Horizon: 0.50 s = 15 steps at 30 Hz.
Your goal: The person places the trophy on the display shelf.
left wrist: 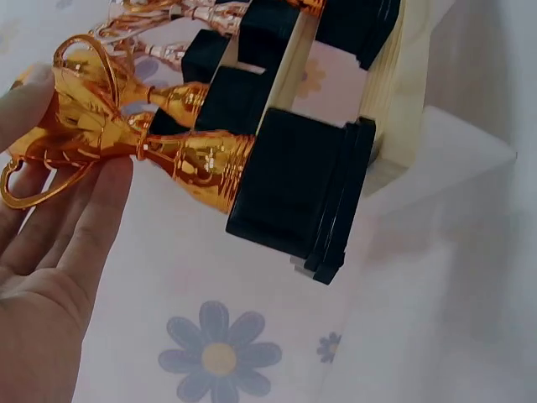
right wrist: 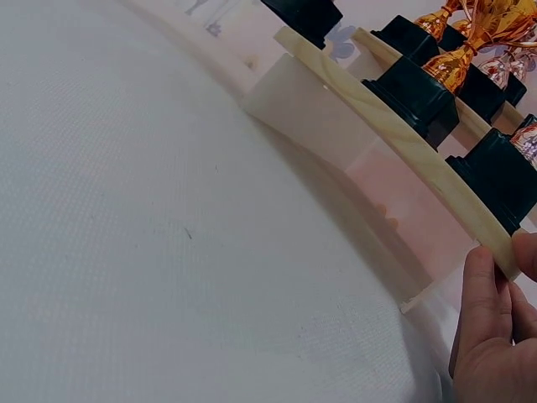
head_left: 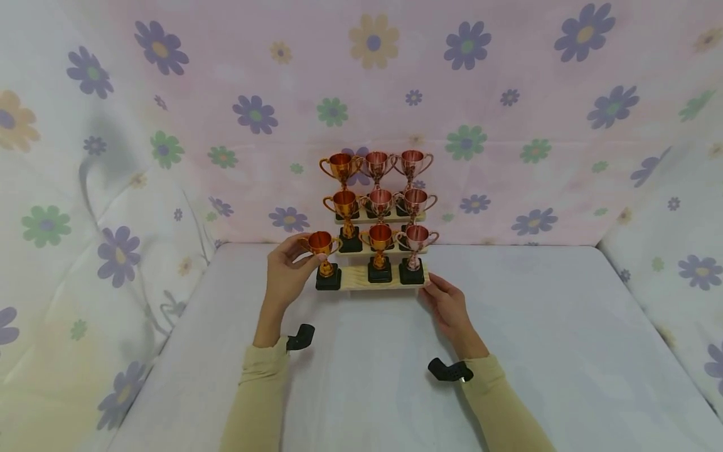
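My left hand grips a gold trophy cup by its bowl, thumb in front and fingers behind. Its black base is at the left end of the lowest step of a wooden tiered stand, jutting past the edge. On that same step stand another gold trophy and a rose-gold trophy. The lowest step's right end is pinched by my right hand, thumb on top and fingers underneath in the right wrist view. Several more gold and rose-gold trophies stand upright on the two higher steps.
A white cloth covers the table. Flower-printed fabric hangs behind and at both sides, close behind the stand. Pale supports hold the lowest step above the table. Black devices are worn at both wrists.
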Tool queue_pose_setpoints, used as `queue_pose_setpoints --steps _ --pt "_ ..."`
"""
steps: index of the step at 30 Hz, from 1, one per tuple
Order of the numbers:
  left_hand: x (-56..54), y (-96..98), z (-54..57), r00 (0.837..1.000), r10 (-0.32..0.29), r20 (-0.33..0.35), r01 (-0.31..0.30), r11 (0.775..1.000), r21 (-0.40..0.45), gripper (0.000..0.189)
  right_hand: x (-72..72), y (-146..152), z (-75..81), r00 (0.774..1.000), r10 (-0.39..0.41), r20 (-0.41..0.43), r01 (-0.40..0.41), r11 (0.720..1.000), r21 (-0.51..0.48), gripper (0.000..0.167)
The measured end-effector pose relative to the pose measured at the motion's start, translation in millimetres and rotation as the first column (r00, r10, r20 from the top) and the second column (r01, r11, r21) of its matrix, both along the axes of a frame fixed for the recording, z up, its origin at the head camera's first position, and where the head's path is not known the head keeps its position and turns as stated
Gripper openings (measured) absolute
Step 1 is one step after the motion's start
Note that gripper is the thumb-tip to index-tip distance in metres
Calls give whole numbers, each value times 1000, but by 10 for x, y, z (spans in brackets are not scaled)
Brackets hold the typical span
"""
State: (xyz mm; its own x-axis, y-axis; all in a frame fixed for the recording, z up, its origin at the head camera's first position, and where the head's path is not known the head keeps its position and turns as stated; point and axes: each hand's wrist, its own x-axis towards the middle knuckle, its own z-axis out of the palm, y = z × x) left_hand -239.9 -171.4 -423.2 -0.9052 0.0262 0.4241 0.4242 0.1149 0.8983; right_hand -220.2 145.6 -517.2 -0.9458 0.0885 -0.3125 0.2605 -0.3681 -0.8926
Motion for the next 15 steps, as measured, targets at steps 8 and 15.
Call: queue_pose_setpoints --steps 8,15 --pt "54 184 84 998 -62 11 62 998 -27 42 13 -8 1 1000 -8 3 8 1000 12 48" --pt "1 290 82 997 -47 55 49 998 -42 42 12 0 11 1000 -1 4 1 1000 14 48"
